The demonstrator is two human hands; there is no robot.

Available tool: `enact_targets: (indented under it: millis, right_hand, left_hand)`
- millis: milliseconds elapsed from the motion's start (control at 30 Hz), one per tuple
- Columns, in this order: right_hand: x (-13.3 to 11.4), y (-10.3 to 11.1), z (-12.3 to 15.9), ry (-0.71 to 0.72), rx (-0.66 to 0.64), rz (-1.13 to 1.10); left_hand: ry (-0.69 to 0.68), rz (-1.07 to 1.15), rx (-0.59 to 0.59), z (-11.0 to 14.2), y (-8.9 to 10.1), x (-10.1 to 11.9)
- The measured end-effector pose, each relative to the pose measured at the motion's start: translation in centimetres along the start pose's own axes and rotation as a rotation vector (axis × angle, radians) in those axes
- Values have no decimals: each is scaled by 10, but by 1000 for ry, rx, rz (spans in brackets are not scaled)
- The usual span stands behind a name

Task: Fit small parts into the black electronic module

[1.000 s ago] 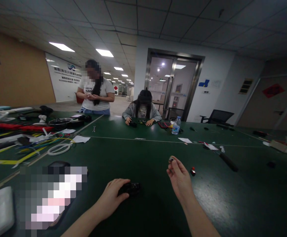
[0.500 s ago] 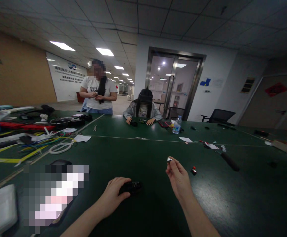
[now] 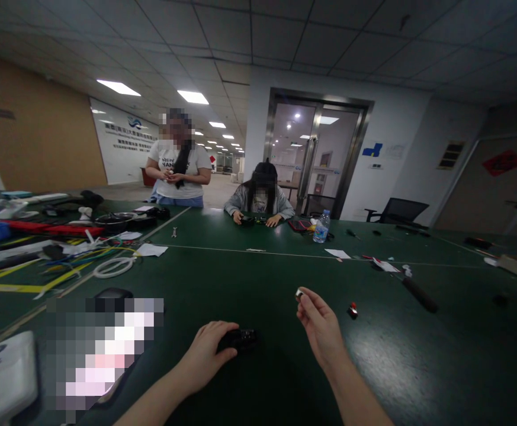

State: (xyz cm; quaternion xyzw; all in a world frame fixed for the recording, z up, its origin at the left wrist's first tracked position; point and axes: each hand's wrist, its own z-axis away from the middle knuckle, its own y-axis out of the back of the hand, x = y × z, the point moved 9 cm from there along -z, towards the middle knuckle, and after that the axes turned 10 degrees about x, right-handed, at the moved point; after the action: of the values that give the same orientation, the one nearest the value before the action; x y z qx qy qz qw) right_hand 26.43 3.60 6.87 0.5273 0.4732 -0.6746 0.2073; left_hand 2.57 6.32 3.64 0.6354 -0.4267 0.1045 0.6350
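Observation:
My left hand [image 3: 207, 355] is curled round one end of a small black object [image 3: 244, 338] lying on the dark green table, thumb on the near side and fingers on the far side. Its exact kind is too dark to make out. To the right, my right hand [image 3: 324, 328] is raised above the tabletop, pinching a small shiny silver piece [image 3: 299, 294] between thumb and fingertips. Beyond that hand, a small metal part with a red top [image 3: 353, 310] rests on the table.
A blurred-out phone-like shape [image 3: 107, 355] and a white device [image 3: 5, 376] lie at left, with cables [image 3: 114, 267] behind. A dark-handled tool [image 3: 419, 294] is at right, a water bottle [image 3: 321, 227] farther back. One person [image 3: 260, 195] sits opposite; another [image 3: 179, 160] stands.
My right hand has shifted slightly left with the silver piece, towards the black object. My left hand keeps its hold. The whole view has turned a little.

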Motion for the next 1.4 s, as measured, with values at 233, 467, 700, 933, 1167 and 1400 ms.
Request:
enact_targets:
  millis: [233,467,700,933,1167,1400]
  right_hand:
    - [4,-6,4,-1,-20,37]
    - [4,-8,8,-6,-33,74]
    - [10,-8,5,2,-35,107]
    - [9,-9,8,4,-45,128]
    - [10,-10,7,9,-45,141]
    - [11,-11,7,17,-57,143]
  left_hand:
    - [-7,-4,5,0,0,0]
    - [-18,-12,12,-2,1,6]
    - [-20,-4,12,-2,-2,-3]
    - [-23,-1,22,-2,-3,-6]
    - [-25,6,13,-1,0,1]
    - [-29,0,20,-3,-1,-1]
